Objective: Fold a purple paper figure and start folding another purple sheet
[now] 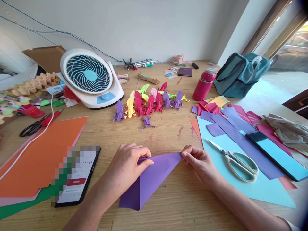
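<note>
A purple sheet of paper [156, 176], partly folded over on a diagonal, is held between my hands just above the wooden table. My left hand [132, 163] grips its upper left edge, thumb on the near face and fingers behind. At the paper's pointed right corner, my right hand [196, 160] pinches the tip between thumb and fingers. Beyond them stand several folded paper figures [149, 102] in red, purple, yellow and pink. A small purple paper figure [147, 122] sits nearest to my hands.
White-handled scissors [238, 163] lie on light blue paper [211, 131] at right, beside a phone [276, 154] and purple scraps. Orange paper [43, 154] and another phone [79, 176] lie left. Behind are a fan [89, 77], a red bottle [204, 85] and a teal bag [240, 75].
</note>
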Available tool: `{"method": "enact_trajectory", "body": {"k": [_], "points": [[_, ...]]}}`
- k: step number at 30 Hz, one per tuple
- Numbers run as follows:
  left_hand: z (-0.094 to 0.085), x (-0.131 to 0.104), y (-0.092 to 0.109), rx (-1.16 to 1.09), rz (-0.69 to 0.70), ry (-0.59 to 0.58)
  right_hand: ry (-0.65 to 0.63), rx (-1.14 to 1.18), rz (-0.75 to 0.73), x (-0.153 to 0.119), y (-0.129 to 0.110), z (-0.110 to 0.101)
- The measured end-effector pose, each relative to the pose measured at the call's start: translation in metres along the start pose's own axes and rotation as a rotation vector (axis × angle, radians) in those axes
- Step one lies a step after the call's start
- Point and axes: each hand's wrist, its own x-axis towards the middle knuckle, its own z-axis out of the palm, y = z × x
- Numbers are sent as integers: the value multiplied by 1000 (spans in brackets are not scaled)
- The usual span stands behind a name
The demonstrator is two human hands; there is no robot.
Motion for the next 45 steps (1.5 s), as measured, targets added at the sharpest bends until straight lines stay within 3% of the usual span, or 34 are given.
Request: {"method": "enact_trajectory", "body": {"k": [11,16,21,31,37,45], "points": [[0,1,-4,45,-43,9,-10,-69,-37,0,-6,1],[1,3,-7,43,-35,6,-43,-232,-86,-1,-6,0],[4,5,-11,42,-50,-47,-70,-550,-117,-6,-16,-1],[2,8,-4,61,-94,-238,-157,-776,-66,-7,-23,-2],[18,15,-10,116,-92,-323,-177,-1052,-173,-11,-20,-1],[40,16,-9,286,-88,-270,-190,-1217,-205,-12,-11,0]]}}
